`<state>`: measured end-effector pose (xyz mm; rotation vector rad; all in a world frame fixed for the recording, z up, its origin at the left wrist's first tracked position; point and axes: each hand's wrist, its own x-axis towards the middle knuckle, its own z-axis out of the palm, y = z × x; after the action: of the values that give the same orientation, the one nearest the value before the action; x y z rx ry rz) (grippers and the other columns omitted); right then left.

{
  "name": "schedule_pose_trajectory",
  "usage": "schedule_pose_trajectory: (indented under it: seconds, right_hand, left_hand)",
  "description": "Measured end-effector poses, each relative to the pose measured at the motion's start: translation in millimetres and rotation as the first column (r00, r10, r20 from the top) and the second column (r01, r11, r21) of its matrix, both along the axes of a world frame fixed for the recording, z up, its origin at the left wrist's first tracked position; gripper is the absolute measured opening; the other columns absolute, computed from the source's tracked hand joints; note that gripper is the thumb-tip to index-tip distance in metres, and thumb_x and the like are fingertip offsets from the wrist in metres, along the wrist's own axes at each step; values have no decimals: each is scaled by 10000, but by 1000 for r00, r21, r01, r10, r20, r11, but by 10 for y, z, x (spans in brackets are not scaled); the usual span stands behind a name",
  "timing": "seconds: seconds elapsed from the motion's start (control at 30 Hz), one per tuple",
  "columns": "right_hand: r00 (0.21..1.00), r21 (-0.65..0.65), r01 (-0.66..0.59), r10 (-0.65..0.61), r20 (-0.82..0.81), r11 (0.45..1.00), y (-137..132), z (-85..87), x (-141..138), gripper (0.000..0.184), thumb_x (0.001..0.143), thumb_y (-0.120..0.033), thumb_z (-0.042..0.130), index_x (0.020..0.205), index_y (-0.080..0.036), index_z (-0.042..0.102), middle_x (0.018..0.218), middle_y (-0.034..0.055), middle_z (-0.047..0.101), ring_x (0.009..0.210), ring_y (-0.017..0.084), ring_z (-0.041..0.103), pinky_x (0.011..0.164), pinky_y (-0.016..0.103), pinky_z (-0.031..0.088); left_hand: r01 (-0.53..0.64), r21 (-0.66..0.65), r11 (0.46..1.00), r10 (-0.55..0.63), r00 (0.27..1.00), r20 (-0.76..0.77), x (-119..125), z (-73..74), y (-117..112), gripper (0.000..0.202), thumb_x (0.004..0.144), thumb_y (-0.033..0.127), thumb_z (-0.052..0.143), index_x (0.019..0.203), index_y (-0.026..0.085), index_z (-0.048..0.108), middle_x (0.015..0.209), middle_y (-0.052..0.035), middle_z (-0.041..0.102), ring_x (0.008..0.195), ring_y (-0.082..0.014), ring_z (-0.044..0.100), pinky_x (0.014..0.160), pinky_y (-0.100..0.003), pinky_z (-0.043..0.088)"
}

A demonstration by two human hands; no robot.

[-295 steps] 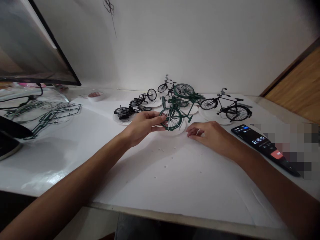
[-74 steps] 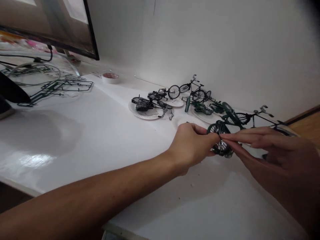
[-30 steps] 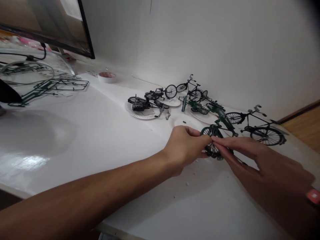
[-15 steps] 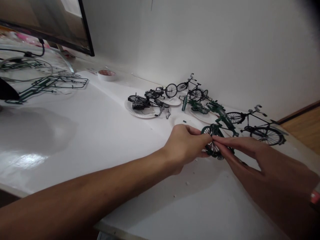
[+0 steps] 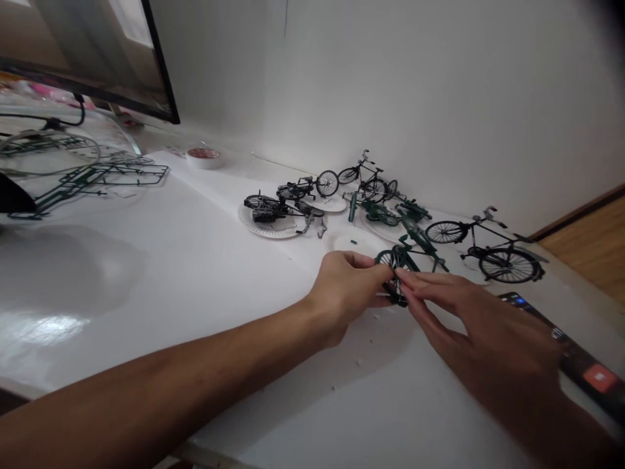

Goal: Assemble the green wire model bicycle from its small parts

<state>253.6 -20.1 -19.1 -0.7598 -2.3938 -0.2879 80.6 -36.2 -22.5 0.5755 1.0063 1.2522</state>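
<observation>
Between my two hands is a small dark green model bicycle (image 5: 394, 258), tilted, with one spoked wheel facing me. My left hand (image 5: 336, 290) is closed around the near wheel, thumb over its spokes and fingers behind. My right hand (image 5: 463, 316) pinches at the middle of that same wheel, thumb and fingertips together. Whether a tiny part is between those fingertips I cannot tell. Behind the bicycle, green model parts (image 5: 378, 212) lie on a paper plate. To the right a finished-looking black model bicycle (image 5: 508, 266) stands upright.
A paper plate (image 5: 247, 225) holds black model bicycle parts (image 5: 266, 212). Another black model bicycle (image 5: 364, 176) stands by the wall. Green part frames (image 5: 83, 179) lie left, below a monitor (image 5: 92, 52). A tape roll (image 5: 204, 158) sits at the back. A phone (image 5: 576, 368) lies beside my right hand.
The view has shifted, so the hands and bicycle appear slightly further left. The right hand has moved left, uncovering the phone. Both hands keep their grip at the wheel.
</observation>
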Motion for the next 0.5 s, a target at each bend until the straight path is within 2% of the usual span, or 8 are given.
schedule_pose_trajectory:
  seconds: [0.13,0.27,0.37,0.5]
  right_hand:
    - [996,196,-91,91,11,976,58,32,-6,287,872,-126,659,1135,-239,635,1051,20,763,894,197,748,819,305,627]
    - [997,263,-74,75,6,962,85,92,-27,372,859,-100,666,1197,-248,623,1019,-1,765,868,176,743,842,300,611]
    - [992,312,-126,117,47,942,88,115,-54,416,835,-68,682,1222,-203,615,1009,11,769,860,153,739,820,267,601]
    - [999,335,-38,42,-2,942,111,156,-39,362,852,-93,667,1189,-222,645,1044,22,770,781,167,744,744,289,599]
  left_hand:
    - [23,29,999,-21,998,-56,-11,13,2,153,843,132,646,718,110,559,819,-61,620,778,-126,627,761,-290,607]
    - [22,21,1000,-20,997,-71,-13,25,4,142,841,154,671,749,101,576,843,-61,618,790,-123,621,743,-273,606]
    - [30,15,999,-29,998,-57,-15,41,3,146,853,147,664,754,96,570,829,-63,623,760,-113,624,743,-272,605]
    - [31,20,999,-30,998,-59,-41,40,21,129,864,144,661,780,89,580,850,-80,640,771,-123,642,744,-283,609]
